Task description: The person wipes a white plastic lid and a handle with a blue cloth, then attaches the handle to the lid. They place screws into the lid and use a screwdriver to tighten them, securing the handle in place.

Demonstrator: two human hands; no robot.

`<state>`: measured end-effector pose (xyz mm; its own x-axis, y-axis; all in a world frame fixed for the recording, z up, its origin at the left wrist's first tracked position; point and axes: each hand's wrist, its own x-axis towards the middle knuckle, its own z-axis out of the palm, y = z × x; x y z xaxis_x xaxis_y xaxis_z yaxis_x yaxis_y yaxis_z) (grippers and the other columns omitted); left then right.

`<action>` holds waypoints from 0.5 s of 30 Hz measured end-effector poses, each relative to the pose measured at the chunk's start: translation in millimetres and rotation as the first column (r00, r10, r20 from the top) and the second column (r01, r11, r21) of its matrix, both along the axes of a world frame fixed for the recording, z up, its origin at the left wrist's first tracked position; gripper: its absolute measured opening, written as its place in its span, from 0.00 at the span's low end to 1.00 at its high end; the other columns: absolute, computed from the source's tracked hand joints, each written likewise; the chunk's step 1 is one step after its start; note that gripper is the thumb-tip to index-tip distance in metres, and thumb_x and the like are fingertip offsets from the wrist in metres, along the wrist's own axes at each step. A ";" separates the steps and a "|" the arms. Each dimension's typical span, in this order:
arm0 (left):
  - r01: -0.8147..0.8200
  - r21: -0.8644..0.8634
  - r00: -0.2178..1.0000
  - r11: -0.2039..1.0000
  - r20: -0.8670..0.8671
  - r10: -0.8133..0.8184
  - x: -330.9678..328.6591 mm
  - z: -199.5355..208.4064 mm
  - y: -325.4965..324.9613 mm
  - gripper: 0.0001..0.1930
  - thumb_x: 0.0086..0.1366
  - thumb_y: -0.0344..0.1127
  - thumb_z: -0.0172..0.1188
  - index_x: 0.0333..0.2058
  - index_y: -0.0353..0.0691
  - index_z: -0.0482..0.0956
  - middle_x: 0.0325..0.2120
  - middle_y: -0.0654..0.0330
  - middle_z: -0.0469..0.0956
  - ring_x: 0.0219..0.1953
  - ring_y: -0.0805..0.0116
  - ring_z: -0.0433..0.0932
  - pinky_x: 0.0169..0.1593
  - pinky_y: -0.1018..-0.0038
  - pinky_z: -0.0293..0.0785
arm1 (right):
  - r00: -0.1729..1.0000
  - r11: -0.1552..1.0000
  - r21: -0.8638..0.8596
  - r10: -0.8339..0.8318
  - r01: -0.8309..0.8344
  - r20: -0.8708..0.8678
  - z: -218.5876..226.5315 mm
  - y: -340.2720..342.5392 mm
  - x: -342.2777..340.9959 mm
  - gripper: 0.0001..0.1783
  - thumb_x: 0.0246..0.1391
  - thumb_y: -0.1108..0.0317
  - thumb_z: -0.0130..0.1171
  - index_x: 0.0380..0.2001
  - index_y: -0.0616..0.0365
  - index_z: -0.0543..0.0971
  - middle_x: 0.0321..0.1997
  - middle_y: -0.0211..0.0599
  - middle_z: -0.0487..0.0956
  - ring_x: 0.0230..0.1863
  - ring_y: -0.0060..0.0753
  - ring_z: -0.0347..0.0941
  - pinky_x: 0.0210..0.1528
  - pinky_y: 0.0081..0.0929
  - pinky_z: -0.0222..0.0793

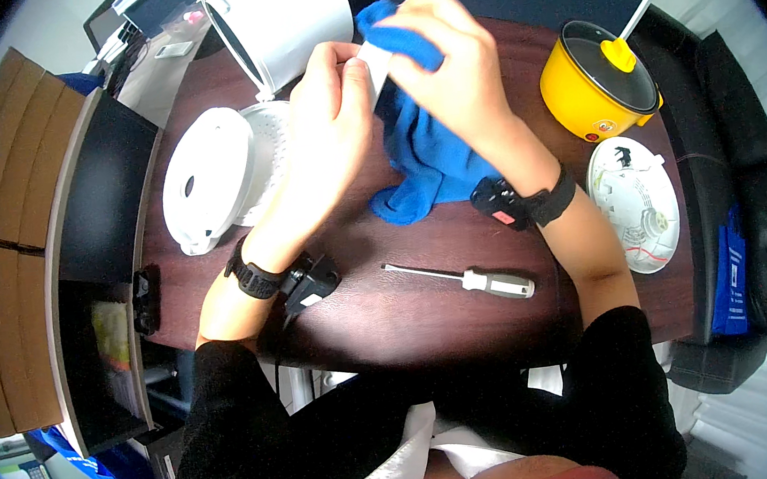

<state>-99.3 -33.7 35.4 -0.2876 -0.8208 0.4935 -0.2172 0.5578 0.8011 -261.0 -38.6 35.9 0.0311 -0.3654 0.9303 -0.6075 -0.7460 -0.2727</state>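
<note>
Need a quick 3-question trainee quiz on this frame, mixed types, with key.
1. True or false: the screwdriver is in the right hand.
2. What colour is the cloth that the right hand presses against the small white part? A red, B blue, C green.
3. Which side of the table holds the yellow pot, the person's left or right?

Key: 1 false, it lies on the table near the person. 2 B. 3 right; the left hand grips the white part.
</note>
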 end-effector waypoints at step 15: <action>-0.003 -0.222 0.987 0.975 0.154 0.038 2.8 4.2 -2.2 0.22 0.52 0.35 0.65 0.43 0.28 0.74 0.35 0.43 0.80 0.41 0.52 0.81 0.47 0.67 0.76 | 0.986 0.996 0.083 0.050 -0.037 -0.160 10.0 0.7 -12.4 0.12 0.42 0.68 0.63 0.34 0.54 0.82 0.36 0.37 0.79 0.38 0.42 0.78 0.42 0.33 0.75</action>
